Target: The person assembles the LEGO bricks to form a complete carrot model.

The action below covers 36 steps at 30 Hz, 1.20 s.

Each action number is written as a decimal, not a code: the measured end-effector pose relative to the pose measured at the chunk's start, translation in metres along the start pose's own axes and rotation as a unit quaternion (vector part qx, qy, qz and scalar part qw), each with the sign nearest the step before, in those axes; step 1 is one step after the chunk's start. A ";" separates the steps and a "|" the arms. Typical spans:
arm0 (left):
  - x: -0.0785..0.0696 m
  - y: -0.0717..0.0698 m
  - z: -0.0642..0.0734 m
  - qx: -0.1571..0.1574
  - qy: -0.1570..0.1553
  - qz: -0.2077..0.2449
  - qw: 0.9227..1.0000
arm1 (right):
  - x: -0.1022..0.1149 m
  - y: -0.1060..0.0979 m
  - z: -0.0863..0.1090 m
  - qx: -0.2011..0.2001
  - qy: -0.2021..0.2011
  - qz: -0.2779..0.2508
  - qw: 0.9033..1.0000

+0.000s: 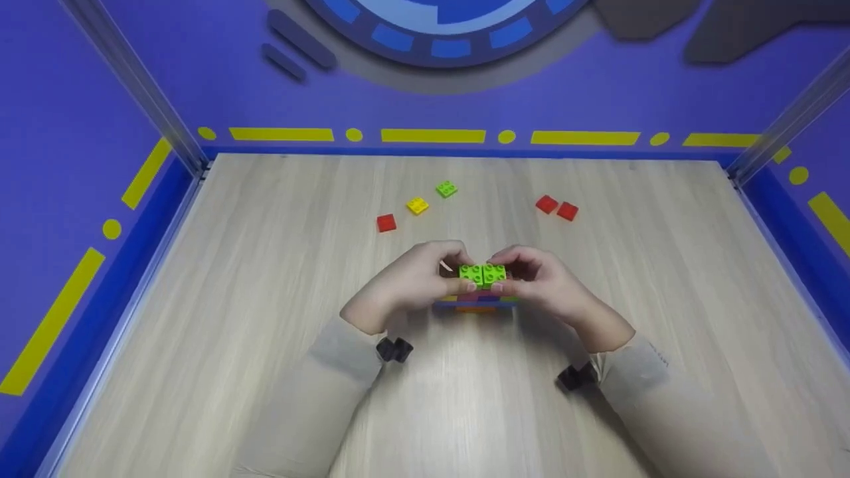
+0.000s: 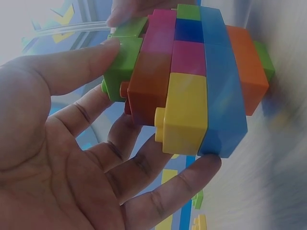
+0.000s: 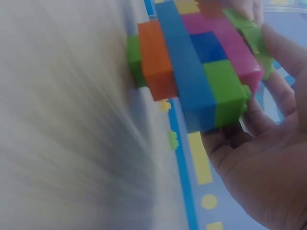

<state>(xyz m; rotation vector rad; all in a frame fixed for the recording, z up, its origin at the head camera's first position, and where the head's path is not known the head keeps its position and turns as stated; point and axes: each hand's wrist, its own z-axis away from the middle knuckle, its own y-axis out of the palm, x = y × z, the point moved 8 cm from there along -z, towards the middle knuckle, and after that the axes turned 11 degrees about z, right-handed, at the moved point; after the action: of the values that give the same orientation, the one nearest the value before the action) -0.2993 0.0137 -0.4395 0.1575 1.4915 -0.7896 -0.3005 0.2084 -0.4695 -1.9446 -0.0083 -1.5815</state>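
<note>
Both hands hold a tiered structure of toy building bricks between them. Two green bricks sit side by side on its top. Under these come a brown and pink tier, a mixed tier with yellow, pink, blue and green, a wide light-blue tier, an orange brick and a green brick lowest. My left hand presses its thumb on one top green brick, its fingers behind the structure. My right hand grips the other end likewise, thumb at the top green brick, fingers behind.
Loose flat bricks lie farther back on the wooden table: a red one, a yellow one and a green one left of centre, and two red bricks at right. Blue walls enclose the back and sides.
</note>
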 end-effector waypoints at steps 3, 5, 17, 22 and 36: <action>-0.001 0.000 0.000 0.000 0.001 0.002 1.000 | 0.000 0.003 0.003 -0.005 0.004 -0.016 1.000; -0.001 0.000 0.000 0.002 0.001 0.002 1.000 | 0.002 0.005 0.003 -0.012 0.005 -0.013 1.000; -0.002 -0.002 0.000 0.018 0.015 -0.004 1.000 | 0.003 0.011 0.006 -0.040 0.011 0.019 0.999; 0.007 -0.005 -0.002 0.049 0.022 0.012 0.998 | 0.001 0.012 0.008 -0.031 0.025 0.012 0.999; 0.083 -0.091 -0.006 -0.185 -0.079 0.132 0.971 | -0.004 0.012 0.009 -0.026 0.053 0.023 0.998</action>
<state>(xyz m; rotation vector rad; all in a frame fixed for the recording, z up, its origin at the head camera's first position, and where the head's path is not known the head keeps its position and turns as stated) -0.3641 -0.0816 -0.4835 0.0108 1.4032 -0.2949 -0.2896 0.2047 -0.4795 -1.8838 0.1229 -1.6672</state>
